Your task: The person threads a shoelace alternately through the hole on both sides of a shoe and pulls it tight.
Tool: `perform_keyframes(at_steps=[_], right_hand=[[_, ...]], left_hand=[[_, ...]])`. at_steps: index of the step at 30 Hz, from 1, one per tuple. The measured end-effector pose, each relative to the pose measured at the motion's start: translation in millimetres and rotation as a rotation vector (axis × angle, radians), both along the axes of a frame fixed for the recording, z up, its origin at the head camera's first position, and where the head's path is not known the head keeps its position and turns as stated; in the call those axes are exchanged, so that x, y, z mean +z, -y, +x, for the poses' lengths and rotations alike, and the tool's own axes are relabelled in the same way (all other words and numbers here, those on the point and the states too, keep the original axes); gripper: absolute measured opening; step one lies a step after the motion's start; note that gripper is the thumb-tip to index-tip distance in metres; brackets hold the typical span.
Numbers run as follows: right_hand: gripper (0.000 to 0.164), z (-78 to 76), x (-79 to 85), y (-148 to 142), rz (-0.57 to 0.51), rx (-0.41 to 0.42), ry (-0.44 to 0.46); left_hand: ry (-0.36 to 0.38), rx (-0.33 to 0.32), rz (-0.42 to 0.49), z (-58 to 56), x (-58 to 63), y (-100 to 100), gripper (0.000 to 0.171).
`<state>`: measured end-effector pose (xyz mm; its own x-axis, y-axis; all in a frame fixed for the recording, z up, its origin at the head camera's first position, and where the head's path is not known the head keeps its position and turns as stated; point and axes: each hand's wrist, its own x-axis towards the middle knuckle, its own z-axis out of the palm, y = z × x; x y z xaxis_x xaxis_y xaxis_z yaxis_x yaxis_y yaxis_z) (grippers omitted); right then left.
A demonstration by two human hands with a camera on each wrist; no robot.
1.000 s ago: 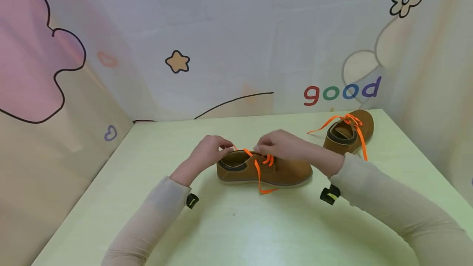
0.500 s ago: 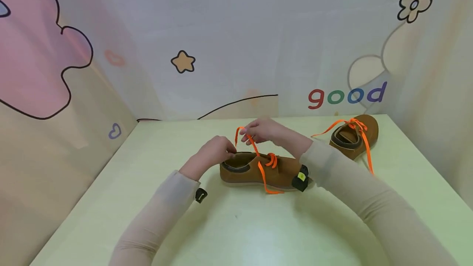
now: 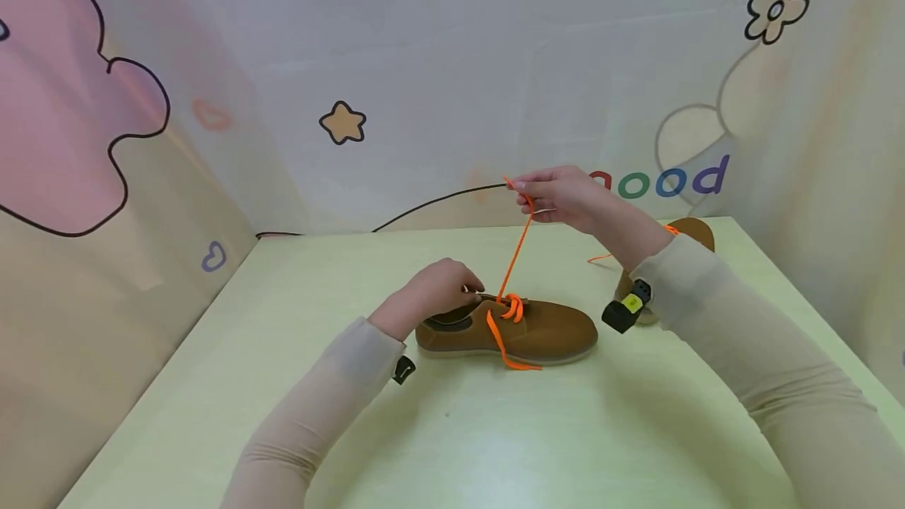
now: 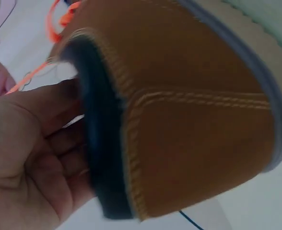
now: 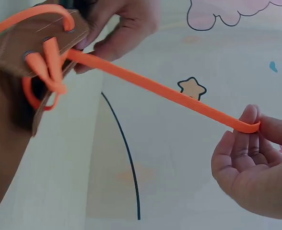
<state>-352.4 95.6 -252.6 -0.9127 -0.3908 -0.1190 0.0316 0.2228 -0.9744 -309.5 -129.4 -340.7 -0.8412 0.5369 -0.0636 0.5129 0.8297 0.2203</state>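
A brown shoe (image 3: pixel 558 328) stands on the table with its toe to the right. Its orange shoelace (image 3: pixel 514 258) runs up taut from the eyelets to my right hand (image 3: pixel 566 196), which pinches it between thumb and fingers high above the shoe. In the right wrist view the lace bends over the fingertips of that hand (image 5: pixel 251 165). My left hand (image 3: pixel 438 289) holds the shoe's upper by the opening, near the eyelets; the collar (image 4: pixel 102 129) hides some of its fingertips in the left wrist view. The other lace end hangs down the shoe's near side onto the table.
A second brown shoe (image 3: pixel 693 234) with orange laces stands at the back right, partly hidden behind my right forearm. The pale green table (image 3: pixel 452 446) ends at a printed curtain (image 3: pixel 424 61) behind, with more curtain at both sides.
My right hand has taken up the far lace end and drawn it up and to the right, pulling it straight. My left hand has shifted a little right along the shoe's opening.
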Motion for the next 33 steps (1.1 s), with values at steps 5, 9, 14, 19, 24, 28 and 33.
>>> perform_keyframes(at_steps=[5, 9, 14, 19, 24, 28, 33], right_hand=[[0.039, 14.4, -13.0, -17, 0.118, 0.083, -0.056], [0.032, 27.1, -30.0, -18, 0.288, 0.148, -0.164], [0.022, 37.3, -53.8, -1, 0.522, 0.211, -0.421], [0.012, 41.5, -71.9, 18, 0.638, 0.184, -0.559], [0.012, 41.6, -82.8, 31, 0.754, 0.127, -0.632], [0.014, 43.5, -89.1, 37, 0.847, 0.072, -0.640], [0.027, 47.0, -94.8, 46, 0.929, 0.037, -0.674]], left_hand=[[-0.075, -0.039, 0.071, -2.1, -10.0, -4, 0.019], [-0.104, -0.017, 0.117, -5.7, -16.4, -3, 0.021], [-0.106, 0.041, 0.167, -13.1, -19.3, -3, 0.022], [-0.086, 0.076, 0.200, -17.3, -19.5, -7, 0.022], [-0.062, 0.106, 0.224, -15.8, -19.0, -8, 0.022], [-0.050, 0.117, 0.225, -13.9, -19.2, -9, 0.022], [-0.070, 0.113, 0.211, -11.8, -19.2, -7, 0.023]])
